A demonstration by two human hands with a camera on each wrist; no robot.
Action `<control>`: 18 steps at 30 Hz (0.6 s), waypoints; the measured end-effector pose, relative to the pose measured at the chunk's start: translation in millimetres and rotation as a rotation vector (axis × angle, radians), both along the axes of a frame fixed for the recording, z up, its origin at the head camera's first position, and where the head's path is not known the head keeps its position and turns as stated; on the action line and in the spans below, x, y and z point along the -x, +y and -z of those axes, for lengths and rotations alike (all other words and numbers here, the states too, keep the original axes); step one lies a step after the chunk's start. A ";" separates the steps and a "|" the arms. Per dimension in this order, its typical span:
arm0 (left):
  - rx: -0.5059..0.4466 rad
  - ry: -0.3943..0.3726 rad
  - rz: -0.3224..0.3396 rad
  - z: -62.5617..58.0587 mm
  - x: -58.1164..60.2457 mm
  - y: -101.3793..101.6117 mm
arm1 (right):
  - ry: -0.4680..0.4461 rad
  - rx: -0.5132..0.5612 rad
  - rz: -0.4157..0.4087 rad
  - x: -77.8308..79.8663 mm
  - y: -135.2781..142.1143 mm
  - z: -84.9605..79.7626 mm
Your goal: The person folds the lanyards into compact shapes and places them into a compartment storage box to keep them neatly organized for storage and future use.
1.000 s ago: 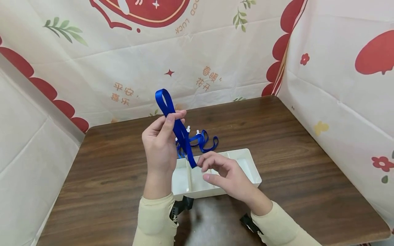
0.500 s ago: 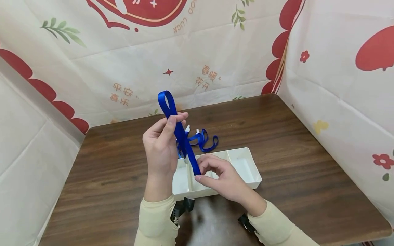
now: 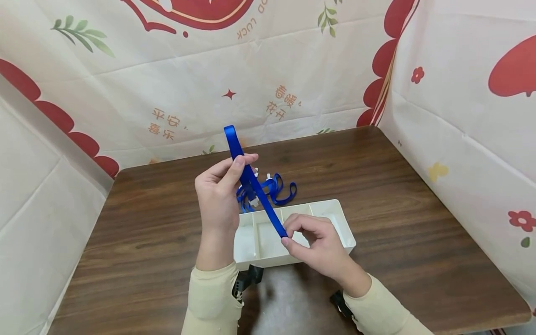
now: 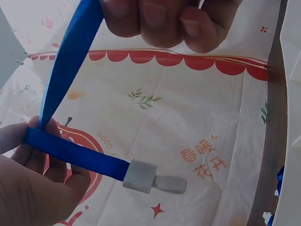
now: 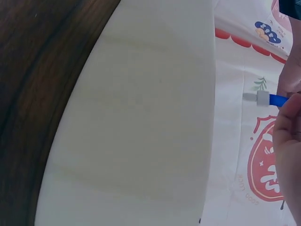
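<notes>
A blue lanyard [image 3: 266,204] is held up between both hands above the table. My left hand [image 3: 219,193] pinches it between thumb and fingers, with a folded loop rising above the grip. My right hand [image 3: 316,244] pinches the lower end of a strand, drawn straight down to the right. From the left hand's grip a short length of ribbon ends in a white plastic clip [image 4: 139,176], large in the left wrist view. Behind it lie more blue lanyards [image 3: 286,199] with white clips, tangled on the table.
A white divided tray [image 3: 341,225] stands under the hands, with thin dividers across it. The dark wooden table [image 3: 146,242] reaches to printed cloth walls [image 3: 188,74] at the back and sides. Black camera mounts sit at both wrists.
My right hand has moved from beside the strand to pinch its end, then pulled it right and slightly down. The strand is straighter, and the top loop has narrowed in the head view.
</notes>
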State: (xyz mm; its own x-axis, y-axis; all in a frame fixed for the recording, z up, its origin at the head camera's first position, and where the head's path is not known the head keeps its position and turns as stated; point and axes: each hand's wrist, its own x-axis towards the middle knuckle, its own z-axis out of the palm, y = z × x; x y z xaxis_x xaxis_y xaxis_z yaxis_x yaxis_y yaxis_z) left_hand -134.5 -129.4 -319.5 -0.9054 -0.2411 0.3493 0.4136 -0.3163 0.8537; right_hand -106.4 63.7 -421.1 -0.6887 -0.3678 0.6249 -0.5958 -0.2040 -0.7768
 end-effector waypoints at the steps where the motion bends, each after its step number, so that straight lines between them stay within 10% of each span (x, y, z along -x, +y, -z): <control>1: 0.004 0.001 -0.008 -0.3 0.1 0.0 | -0.008 0.014 -0.009 0.0 0.0 -0.1; 11: 0.037 -0.007 -0.077 -2.1 1.3 -2.2 | -0.133 0.083 -0.127 1.6 4.5 -4.8; 18: 0.080 -0.031 -0.101 -1.5 0.9 -3.3 | -0.168 0.059 -0.045 -0.8 7.1 -7.1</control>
